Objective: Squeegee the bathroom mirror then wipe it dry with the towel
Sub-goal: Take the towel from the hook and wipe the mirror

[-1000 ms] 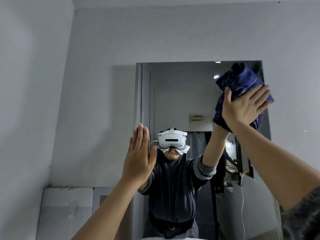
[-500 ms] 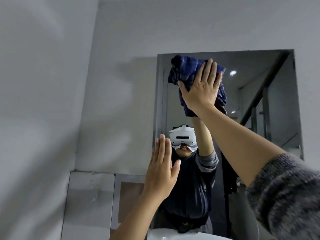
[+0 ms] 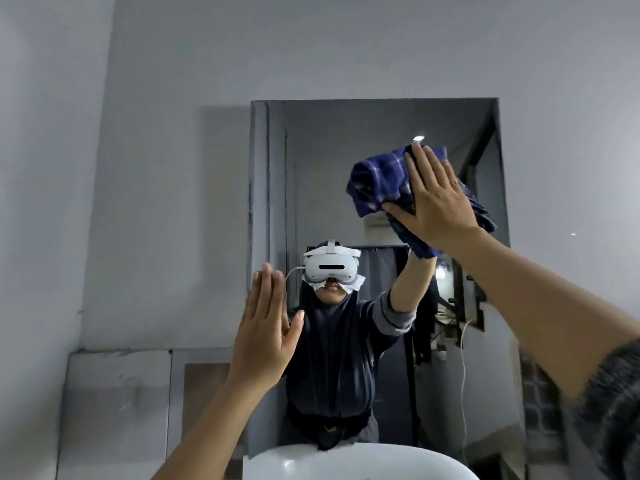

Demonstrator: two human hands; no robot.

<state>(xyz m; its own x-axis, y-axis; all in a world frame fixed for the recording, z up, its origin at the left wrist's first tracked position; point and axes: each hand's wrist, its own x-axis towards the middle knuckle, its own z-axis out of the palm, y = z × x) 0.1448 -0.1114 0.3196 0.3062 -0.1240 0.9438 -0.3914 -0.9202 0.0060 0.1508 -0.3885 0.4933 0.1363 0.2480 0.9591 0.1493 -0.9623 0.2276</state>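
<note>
The rectangular bathroom mirror [image 3: 332, 161] hangs on the grey wall in front of me. A bunched dark blue checked towel [image 3: 384, 181] is pressed flat against its upper right part under my right hand [image 3: 434, 202], whose fingers are spread over the cloth. My left hand [image 3: 268, 327] is flat and empty, fingers together, raised at the mirror's lower left edge; I cannot tell whether it touches the glass. No squeegee is in view. The mirror reflects a person wearing a white headset.
A white basin [image 3: 360, 462] curves along the bottom under the mirror. A light tiled panel [image 3: 117, 403] runs along the wall at lower left. The side wall [image 3: 45, 202] closes in on the left. Bare grey wall surrounds the mirror.
My right hand has carried the towel from the mirror's top right to its top left and back toward the right, a little lower. My left hand stays raised and flat.
</note>
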